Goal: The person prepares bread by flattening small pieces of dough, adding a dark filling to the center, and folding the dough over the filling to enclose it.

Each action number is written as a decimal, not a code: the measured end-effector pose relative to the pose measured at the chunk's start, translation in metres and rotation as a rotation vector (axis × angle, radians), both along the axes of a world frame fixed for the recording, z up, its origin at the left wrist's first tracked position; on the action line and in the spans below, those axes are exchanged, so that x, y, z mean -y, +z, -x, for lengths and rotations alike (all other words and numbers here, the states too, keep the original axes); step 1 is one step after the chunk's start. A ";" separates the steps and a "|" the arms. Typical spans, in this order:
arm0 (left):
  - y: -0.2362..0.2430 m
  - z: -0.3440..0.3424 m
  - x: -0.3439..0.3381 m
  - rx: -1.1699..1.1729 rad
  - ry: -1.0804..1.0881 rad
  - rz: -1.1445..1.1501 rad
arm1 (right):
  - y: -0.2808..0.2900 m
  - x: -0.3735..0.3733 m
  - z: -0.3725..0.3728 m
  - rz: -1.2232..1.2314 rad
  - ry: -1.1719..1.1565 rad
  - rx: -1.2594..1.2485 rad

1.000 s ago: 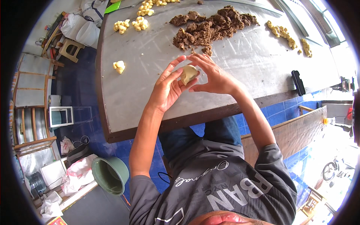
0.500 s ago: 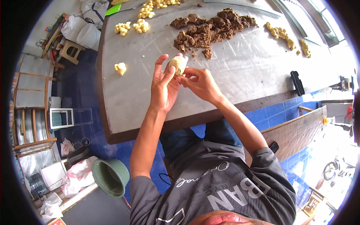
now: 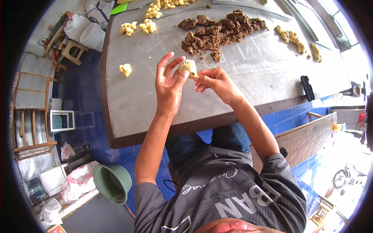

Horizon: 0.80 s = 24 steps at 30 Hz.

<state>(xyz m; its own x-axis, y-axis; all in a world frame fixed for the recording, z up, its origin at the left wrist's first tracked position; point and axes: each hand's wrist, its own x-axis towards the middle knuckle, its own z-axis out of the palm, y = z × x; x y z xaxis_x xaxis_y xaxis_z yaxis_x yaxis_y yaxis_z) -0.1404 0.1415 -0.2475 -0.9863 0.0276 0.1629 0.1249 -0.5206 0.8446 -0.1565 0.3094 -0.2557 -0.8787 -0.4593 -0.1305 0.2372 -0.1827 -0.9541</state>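
Observation:
Above the metal tabletop, my left hand (image 3: 169, 83) holds a small round piece of pale dough (image 3: 188, 68) between thumb and fingers, its other fingers raised and spread. My right hand (image 3: 216, 84) pinches the dough's lower right edge with thumb and forefinger. A fold or flap shows on the dough's side; whether anything is inside, I cannot tell. Beyond my hands lies a crumbly brown mass (image 3: 223, 33), like a sweet filling. Pale dough pieces (image 3: 125, 70) sit to the left, with more small clusters (image 3: 147, 26) farther back.
The metal-topped table (image 3: 136, 105) has a dark wooden edge. Yellowish shaped pieces (image 3: 291, 37) lie at its right. A black object (image 3: 307, 87) rests near the right edge. A bright green scraper (image 3: 119, 8) is at the far left corner. A green tub (image 3: 113, 183) stands on the floor.
My right hand has shifted right, its fingers drawing away from the palm of my left hand while still pinching the dough's edge. The dough has turned slightly and its side shows more.

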 end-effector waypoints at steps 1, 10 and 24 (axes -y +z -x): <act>0.000 0.000 0.000 0.000 0.000 0.000 | -0.001 -0.001 0.000 0.005 -0.005 0.006; -0.006 -0.004 -0.009 -0.306 0.202 0.322 | 0.000 -0.006 -0.002 0.184 0.000 0.165; -0.013 -0.006 -0.015 -0.894 0.371 0.929 | 0.011 -0.038 -0.016 0.413 0.089 0.379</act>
<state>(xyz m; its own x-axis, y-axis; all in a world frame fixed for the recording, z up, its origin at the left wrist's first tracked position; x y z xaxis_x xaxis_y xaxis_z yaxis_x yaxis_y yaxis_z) -0.1346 0.1560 -0.2600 -0.5252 0.2347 0.8180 0.8236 0.3821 0.4192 -0.1406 0.3469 -0.2446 -0.7608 -0.6093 -0.2235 0.5810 -0.4860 -0.6529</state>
